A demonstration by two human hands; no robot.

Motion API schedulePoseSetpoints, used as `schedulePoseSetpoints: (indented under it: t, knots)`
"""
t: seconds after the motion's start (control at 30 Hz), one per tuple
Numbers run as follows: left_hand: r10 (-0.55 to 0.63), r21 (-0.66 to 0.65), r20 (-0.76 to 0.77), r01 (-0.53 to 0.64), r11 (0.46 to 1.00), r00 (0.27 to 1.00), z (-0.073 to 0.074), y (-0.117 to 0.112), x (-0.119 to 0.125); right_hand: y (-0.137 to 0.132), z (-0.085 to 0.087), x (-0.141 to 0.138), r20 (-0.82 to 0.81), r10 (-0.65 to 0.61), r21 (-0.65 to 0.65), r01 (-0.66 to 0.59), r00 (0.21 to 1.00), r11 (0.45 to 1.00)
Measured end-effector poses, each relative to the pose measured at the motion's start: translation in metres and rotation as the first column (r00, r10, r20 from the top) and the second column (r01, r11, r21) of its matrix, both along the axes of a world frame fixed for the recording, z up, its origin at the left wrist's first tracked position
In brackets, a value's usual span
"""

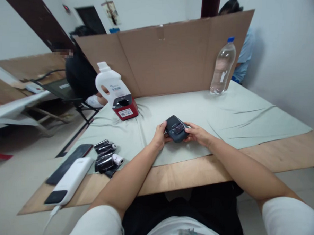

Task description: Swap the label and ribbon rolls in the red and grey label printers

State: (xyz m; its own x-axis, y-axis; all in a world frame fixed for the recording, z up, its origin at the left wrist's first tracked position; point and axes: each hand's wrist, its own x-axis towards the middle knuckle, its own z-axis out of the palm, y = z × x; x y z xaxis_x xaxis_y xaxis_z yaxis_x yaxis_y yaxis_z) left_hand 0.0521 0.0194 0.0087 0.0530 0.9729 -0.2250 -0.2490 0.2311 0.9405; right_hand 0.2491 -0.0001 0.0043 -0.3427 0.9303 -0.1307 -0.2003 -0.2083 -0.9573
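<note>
Above the near part of the cloth-covered table (176,156), both my hands hold a black handheld device (176,128) with rounded corners and small print on its face; it resembles a portable receipt printer. My left hand (160,134) grips its left edge, thumb on top and fingers partly underneath. On the opposite edge, my right hand (196,133) closes with thumb and fingers. Left of my forearm lie several small paper rolls (105,160) in shiny black wrapping. Further back stands a red and black box (125,109) with a white label.
Behind the box is a white jug (114,84). A clear bottle (223,68) with a blue cap stands before the cardboard partition (170,59). A dark phone (69,164) and a white power bank (69,179) with a cable lie front left. Two people sit beyond the table.
</note>
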Motion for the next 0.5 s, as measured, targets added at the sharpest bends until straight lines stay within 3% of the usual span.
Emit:
schedulePoseSetpoints:
  t: [0.1,0.27,0.4,0.5]
  knots:
    - [-0.085,-0.069,-0.094,0.079,0.994,0.992,0.001,-0.001,0.0,0.028,0.008,0.023,0.074,-0.241,-0.012,0.242,0.968,0.97]
    - [-0.129,-0.075,-0.215,0.116,0.99,0.968,0.003,0.0,0.001,0.086,0.023,0.105,0.221,-0.585,0.011,0.598,0.78,0.801]
    - [-0.146,-0.087,-0.273,0.127,0.988,0.951,0.002,0.0,0.004,0.105,0.029,0.168,0.356,-0.724,0.049,0.762,0.591,0.645]
    - [-0.14,-0.092,-0.289,0.118,0.989,0.947,0.001,0.0,0.005,0.106,0.027,0.194,0.416,-0.772,0.115,0.815,0.48,0.568]
